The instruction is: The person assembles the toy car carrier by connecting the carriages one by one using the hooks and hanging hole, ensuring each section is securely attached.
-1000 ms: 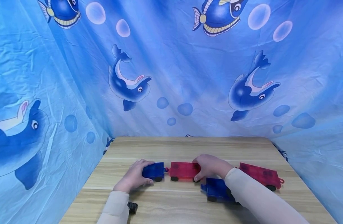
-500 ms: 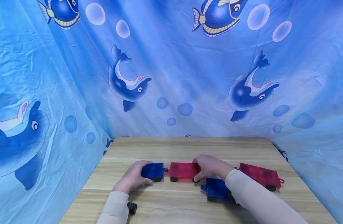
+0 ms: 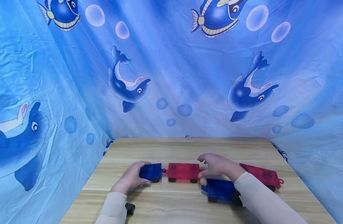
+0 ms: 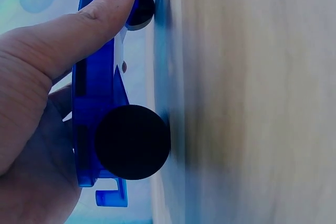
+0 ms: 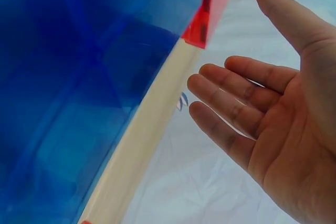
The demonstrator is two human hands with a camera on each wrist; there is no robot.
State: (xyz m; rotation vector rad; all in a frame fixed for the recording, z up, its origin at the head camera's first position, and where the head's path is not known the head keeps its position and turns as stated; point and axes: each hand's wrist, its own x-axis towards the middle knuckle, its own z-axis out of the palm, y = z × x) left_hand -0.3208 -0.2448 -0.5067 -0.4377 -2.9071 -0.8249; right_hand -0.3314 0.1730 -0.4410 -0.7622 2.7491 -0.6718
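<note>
My left hand [image 3: 129, 178] grips a translucent blue toy train car [image 3: 153, 172] by its left part. In the left wrist view the thumb lies along the side of this blue car [image 4: 94, 98], with the other fingers mostly hidden behind it. A hitch joins it to a red toy train car [image 3: 183, 171] on its right. My right hand [image 3: 217, 166] is beside that red car's right end, holding nothing. Its fingers are spread and loosely bent in the right wrist view, where the palm [image 5: 283, 135] faces a large blue surface [image 5: 89, 87].
A second blue train car [image 3: 219, 188] stands in front of my right hand, partly behind the sleeve. Farther right, another red car [image 3: 262, 175] sits at an angle, its hook pointing right. All are on a wooden table [image 3: 171, 205]; a printed blue cloth [image 3: 188, 77] hangs behind.
My right hand has let go of the red car and moved slightly right. My left hand has shifted a little left, and the joined blue and red cars have moved with it.
</note>
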